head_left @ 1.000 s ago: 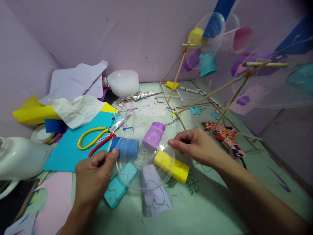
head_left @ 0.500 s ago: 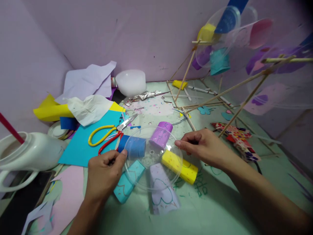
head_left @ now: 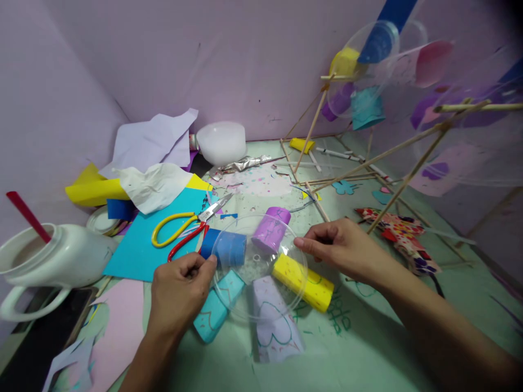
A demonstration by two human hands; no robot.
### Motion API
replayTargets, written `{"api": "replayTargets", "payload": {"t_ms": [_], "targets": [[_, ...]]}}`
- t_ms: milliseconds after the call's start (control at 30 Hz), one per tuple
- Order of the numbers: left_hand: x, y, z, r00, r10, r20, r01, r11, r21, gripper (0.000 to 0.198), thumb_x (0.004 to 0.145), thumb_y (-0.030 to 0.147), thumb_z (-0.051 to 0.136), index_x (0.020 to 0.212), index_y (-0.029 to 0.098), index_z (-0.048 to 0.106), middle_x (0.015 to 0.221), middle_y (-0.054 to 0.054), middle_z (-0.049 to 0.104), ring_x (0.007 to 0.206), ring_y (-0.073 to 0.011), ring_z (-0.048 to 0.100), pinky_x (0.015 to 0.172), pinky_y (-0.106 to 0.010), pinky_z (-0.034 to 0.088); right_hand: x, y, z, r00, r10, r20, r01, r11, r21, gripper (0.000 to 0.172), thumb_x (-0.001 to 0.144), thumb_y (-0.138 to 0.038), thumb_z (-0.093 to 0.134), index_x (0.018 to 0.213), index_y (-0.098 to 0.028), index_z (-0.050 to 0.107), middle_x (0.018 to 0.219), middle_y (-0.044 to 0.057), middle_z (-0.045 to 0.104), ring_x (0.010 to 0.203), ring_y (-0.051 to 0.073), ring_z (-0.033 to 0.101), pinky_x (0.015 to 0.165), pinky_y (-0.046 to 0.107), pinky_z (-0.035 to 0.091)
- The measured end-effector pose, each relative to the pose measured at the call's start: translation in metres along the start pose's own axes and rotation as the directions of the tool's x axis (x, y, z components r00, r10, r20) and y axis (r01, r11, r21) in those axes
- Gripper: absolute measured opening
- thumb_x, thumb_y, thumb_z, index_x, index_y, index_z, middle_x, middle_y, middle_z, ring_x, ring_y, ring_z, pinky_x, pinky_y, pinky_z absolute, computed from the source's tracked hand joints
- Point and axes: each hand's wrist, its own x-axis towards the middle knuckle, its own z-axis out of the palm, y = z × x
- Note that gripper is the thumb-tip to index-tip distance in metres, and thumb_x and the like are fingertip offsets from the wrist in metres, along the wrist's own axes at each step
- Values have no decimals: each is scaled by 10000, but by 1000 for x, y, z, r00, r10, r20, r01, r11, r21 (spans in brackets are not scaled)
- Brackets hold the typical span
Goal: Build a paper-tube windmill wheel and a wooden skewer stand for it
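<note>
A clear round plastic lid [head_left: 257, 267] lies flat-on below me, between my hands. Paper tubes fan out around it: a blue tube [head_left: 231, 248], a purple tube [head_left: 272, 228], a yellow tube [head_left: 310, 286], a turquoise tube [head_left: 214, 318] and a pale lilac tube [head_left: 275, 332] with a drawn heart. My left hand [head_left: 180, 291] pinches the lid's left rim between thumb and curled fingers, close to the blue and turquoise tubes. At the right rim, my right hand [head_left: 341, 247] is closed the same way, its thumb tip against the edge.
Scissors [head_left: 200, 218] lie on a turquoise sheet [head_left: 139, 245] at left. A white jug [head_left: 77, 253] with a red stick stands beyond paper scraps. On the right rises a stick frame [head_left: 392, 152] bearing similar lids with tubes [head_left: 368, 106]. A white bottle [head_left: 223, 142] lies by the wall.
The whole view has shifted slightly, so everything sits a little lower and further right. Both hands keep their places at the lid's rim.
</note>
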Motion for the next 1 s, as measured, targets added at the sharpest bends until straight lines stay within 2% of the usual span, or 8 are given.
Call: {"api": "replayTargets", "payload": {"t_ms": [267,367,433,500,567,667,867,1000], "targets": [[-2,0,0,999,7,-42,-8,999,-32,401,686,496,584,460,183,479,424,46,339,439,-90,309,424,-236,230,-6,-2,-4,989,-38,-142,30,998,-61,438,744,-590,549,638,-185,681,543,17,602,477,118,490,436,240,325],[-5,-1,-2,970,100,-219,-104,995,-4,318,725,471,581,586,186,561,486,40,452,467,-104,413,461,-235,329,-12,-6,-3,907,-232,-351,183,969,-168,382,766,-554,564,810,-200,700,745,49,692,644,179,602,580,297,451],[-6,-4,-3,902,281,-328,-279,959,53,226,743,406,595,737,181,606,643,8,581,607,-138,546,599,-251,436,-16,-10,0,791,-481,-379,386,872,-301,388,782,-499,584,1006,-192,664,973,82,696,870,229,624,787,377,473],[-7,-7,-4,795,512,-325,-500,857,127,218,750,343,610,886,173,617,855,-48,646,821,-192,604,776,-316,465,-19,-13,5,690,-674,-264,544,723,-426,468,808,-456,571,1184,-177,574,1183,108,628,1094,266,553,998,476,348],[-6,-9,-5,692,677,-249,-657,734,170,270,755,288,617,995,167,605,1014,-97,644,982,-240,582,880,-395,442,-21,-15,10,660,-742,-121,608,621,-494,507,847,-436,516,1282,-175,489,1297,114,557,1212,281,472,1079,541,201],[-5,-9,-5,629,757,-177,-736,654,177,299,755,228,621,1045,160,590,1069,-125,638,1061,-270,546,918,-462,427,-21,-14,16,676,-733,-70,607,609,-510,462,893,-395,432,1297,-172,462,1324,123,533,1232,280,460,1081,567,176],[-1,-11,-2,636,733,-241,-706,679,200,248,755,210,622,991,132,612,1007,-131,654,1040,-265,549,910,-448,435,-16,-6,14,644,-653,-400,507,755,-415,305,916,-260,388,1158,-173,551,1110,103,660,1042,220,594,1003,479,364],[0,-16,1,750,587,-304,-544,810,222,168,769,278,603,873,152,643,836,-79,675,798,-213,615,753,-375,483,-12,-2,16,722,-492,-487,406,871,-278,264,867,-308,498,1058,-166,613,982,87,691,901,217,630,803,401,495]]}}
